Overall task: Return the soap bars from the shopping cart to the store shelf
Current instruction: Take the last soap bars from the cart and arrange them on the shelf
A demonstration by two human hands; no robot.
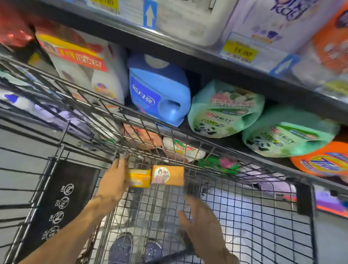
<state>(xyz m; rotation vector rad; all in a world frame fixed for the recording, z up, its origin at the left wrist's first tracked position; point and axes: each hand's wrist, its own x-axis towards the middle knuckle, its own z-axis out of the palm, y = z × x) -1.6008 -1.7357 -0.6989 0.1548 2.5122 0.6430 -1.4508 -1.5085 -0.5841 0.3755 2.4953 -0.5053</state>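
A: Nearest: right hand (199, 227), blurred, fingers spread, holding nothing; left hand (115, 179) pinching a yellow soap bar (139, 178) at the shopping cart (266, 227) front.

B: Second soap bar (168, 175): orange carton, flat, rectangular; beside the first; grip unclear.

A: Risk: glossy boxes could slip onto the wire mesh; shelf (229, 69) crowded with detergent jugs (158, 91).

Metal wire cart (247, 204); glossy plastic detergent jugs (158, 91).
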